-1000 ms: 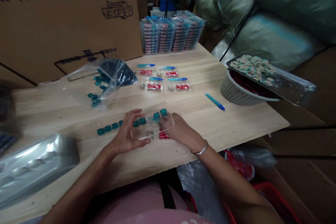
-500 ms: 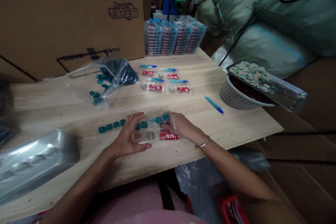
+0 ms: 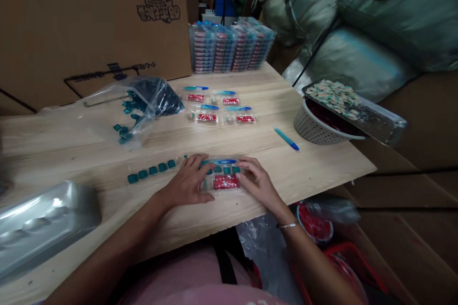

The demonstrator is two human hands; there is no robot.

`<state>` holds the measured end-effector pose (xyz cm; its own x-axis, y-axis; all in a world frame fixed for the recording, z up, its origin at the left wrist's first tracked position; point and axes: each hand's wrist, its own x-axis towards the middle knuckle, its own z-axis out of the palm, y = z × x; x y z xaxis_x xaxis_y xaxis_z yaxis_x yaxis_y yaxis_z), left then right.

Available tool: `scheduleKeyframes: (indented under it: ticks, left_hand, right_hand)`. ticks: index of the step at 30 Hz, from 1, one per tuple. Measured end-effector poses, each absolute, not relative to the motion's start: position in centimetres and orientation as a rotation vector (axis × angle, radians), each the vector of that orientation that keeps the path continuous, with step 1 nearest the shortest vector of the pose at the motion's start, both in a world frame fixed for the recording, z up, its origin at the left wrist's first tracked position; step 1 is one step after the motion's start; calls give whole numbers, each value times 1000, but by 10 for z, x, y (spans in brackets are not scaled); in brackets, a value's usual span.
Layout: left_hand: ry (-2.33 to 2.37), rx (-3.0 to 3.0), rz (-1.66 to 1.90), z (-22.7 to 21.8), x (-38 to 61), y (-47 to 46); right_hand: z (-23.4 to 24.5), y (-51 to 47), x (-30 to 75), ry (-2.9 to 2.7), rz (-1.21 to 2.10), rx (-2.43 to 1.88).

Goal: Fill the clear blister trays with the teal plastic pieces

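Observation:
On the table in front of me lies a clear plastic case (image 3: 226,182) with a red, white-dotted piece, small teal squares and a blue pen (image 3: 226,161). My left hand (image 3: 188,182) grips its left end, thumb at the near edge and fingers at the far edge. At the right end, my right hand (image 3: 258,182) holds the case between thumb and fingers. A row of teal square pieces (image 3: 153,170) stretches left from my left hand, which hides part of the row's right end.
Several similar packs (image 3: 207,117) with pens lie beyond. A loose blue pen (image 3: 286,138) is at right, near a grey basket (image 3: 311,126) bearing a tray of small pieces (image 3: 379,126). Stacked cases (image 3: 203,52), a bag of teal pieces (image 3: 157,97) and a silvery tray (image 3: 53,224) stand around.
The clear plastic that was tilted up between my hands now lies lower over the red piece. My right hand has come round to the case's right end, and a blue pen shows along its far side.

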<state>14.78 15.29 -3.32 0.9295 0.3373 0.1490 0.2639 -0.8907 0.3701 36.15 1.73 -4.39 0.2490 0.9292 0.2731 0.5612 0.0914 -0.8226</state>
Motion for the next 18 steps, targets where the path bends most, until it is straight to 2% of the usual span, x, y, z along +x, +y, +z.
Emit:
scheduleKeyframes:
  ticks: [10,18]
  left_hand:
    - [428,2804,289,-32,146,153]
    - [371,2880,314,-55,136,149]
  right_hand:
    - [-52,24,363,-1465,455,-1647]
    - [-62,22,356,-1569,317,-1703]
